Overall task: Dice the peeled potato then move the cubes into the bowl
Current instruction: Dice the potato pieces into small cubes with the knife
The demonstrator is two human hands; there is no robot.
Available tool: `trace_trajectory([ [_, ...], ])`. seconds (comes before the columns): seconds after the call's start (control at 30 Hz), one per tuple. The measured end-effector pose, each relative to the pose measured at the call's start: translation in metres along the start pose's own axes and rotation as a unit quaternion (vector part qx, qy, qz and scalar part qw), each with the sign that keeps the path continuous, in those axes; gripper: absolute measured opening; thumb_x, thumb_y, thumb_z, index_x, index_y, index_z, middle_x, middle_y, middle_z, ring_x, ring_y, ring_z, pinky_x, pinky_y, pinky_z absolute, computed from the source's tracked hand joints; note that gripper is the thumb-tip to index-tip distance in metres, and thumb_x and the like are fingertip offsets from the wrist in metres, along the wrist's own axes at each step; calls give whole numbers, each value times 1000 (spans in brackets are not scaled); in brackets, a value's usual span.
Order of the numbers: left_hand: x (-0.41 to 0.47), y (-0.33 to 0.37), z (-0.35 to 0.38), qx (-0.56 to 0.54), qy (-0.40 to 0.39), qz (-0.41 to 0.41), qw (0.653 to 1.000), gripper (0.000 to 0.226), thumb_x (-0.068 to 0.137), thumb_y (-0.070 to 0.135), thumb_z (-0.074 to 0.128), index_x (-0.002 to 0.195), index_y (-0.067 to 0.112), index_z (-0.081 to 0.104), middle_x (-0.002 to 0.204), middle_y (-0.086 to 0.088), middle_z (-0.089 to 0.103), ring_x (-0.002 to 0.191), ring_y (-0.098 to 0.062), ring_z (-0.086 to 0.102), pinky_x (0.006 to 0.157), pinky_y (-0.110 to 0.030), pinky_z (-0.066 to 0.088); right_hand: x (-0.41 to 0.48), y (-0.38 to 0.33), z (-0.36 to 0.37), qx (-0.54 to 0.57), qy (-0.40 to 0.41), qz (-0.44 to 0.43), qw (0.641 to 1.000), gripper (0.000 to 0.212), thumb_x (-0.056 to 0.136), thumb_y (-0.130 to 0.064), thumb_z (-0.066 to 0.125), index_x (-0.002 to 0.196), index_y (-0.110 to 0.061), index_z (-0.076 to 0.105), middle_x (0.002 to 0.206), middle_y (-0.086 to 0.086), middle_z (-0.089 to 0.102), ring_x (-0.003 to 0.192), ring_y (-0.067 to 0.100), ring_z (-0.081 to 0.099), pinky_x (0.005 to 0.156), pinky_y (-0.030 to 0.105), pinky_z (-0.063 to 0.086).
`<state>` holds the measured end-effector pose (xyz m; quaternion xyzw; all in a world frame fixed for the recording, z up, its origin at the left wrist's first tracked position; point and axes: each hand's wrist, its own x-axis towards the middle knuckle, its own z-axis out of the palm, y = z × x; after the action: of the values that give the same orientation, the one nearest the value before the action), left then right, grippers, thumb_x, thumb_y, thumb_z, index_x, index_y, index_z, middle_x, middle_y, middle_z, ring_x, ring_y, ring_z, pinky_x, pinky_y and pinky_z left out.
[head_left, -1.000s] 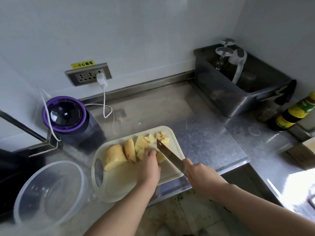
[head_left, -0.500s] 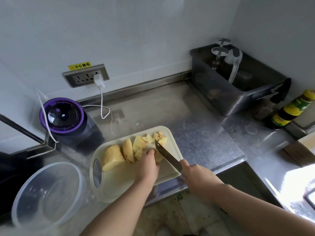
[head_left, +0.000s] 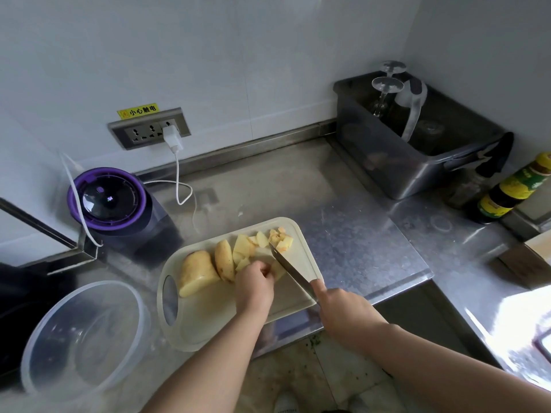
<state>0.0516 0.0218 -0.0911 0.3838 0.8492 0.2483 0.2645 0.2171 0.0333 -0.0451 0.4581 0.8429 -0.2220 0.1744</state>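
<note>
Mid-dicing, by the look of it; nothing yet in the bowl [head_left: 86, 338], just left of the cutting board [head_left: 208, 323]; left hand [head_left: 255, 286] with fingers curled, pinning a potato piece [head_left: 278, 271] to the board; right hand [head_left: 343, 311] clenched round the handle of the knife [head_left: 290, 268], blade slanting across the board, tip beside the finished cubes [head_left: 281, 238] at the far corner; to the left, uncut, a big potato chunk [head_left: 196, 274] and a thick slice [head_left: 225, 260], leaning together. Next, probably: press straight down close beside the knuckles; keep fingertips tucked back; shift the held piece along between cuts; then take up the slice and chunk before any scooping into the bowl.
</note>
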Motion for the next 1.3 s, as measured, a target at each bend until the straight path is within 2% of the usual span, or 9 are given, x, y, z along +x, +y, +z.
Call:
trace_trajectory([
  [0.13,2,1,-1,-20,-6,-19,1000,13,92,15,61,101,10,69,103,-2,70,92,-17,61,75,-23,41,1,4,-10,24,8,16,1000,51,90,5,40,133,-19,29,82,6,55,70,23,55,59,35,45],
  [0.2,3,1,-1,-27,-8,-26,999,15,91,18,62,101,9,69,103,-4,71,96,-21,63,75,-23,40,0,2,-14,33,26,17,999,56,86,8,39,135,-20,28,80,6,54,69,24,56,60,38,46],
  [0.43,5,1,1,-39,-12,-48,998,15,88,16,65,100,8,71,105,-6,72,102,-26,64,77,-23,39,-6,-13,-9,2,19,-1,1000,61,86,10,40,139,-18,26,70,2,42,57,16,42,49,28,34],
  [0.7,6,1,0,-32,-17,-54,998,18,88,17,65,103,9,70,107,-7,71,104,-26,64,80,-25,43,-4,-15,-8,-16,2,-8,1000,59,88,10,41,139,-16,24,72,1,41,59,17,43,52,29,37],
  [0.8,6,1,0,-26,-17,-47,998,17,87,15,65,102,9,71,107,-7,71,104,-26,64,84,-27,45,-1,-17,-4,-19,-14,-9,1000,56,91,7,43,139,-15,24,73,1,41,65,18,49,59,31,42],
  [0.93,7,1,0,-9,-19,-46,999,17,89,10,61,103,9,69,106,-6,71,101,-25,64,80,-27,47,6,-17,0,-5,-21,5,1000,59,97,-3,49,144,-19,17,75,0,43,63,12,47,56,26,42],
  [1.13,4,2,-2,-16,-15,-35,999,15,90,13,61,102,9,70,105,-5,71,100,-24,64,76,-24,43,3,-14,0,5,15,18,1000,50,91,1,48,130,-20,27,77,4,49,66,20,52,59,33,44],
  [1.23,4,3,-3,-21,-16,-47,999,14,92,13,59,101,10,69,106,-5,70,101,-23,63,75,-22,40,-3,-14,1,6,25,8,1000,54,90,4,47,132,-21,25,79,5,52,64,21,54,59,34,47],
  [1.3,3,2,-3,-25,-20,-51,998,14,92,14,59,101,11,69,106,-5,70,101,-23,63,75,-22,39,-4,-15,0,-5,29,4,1000,56,89,7,44,134,-19,25,75,4,47,59,18,47,56,33,43],
])
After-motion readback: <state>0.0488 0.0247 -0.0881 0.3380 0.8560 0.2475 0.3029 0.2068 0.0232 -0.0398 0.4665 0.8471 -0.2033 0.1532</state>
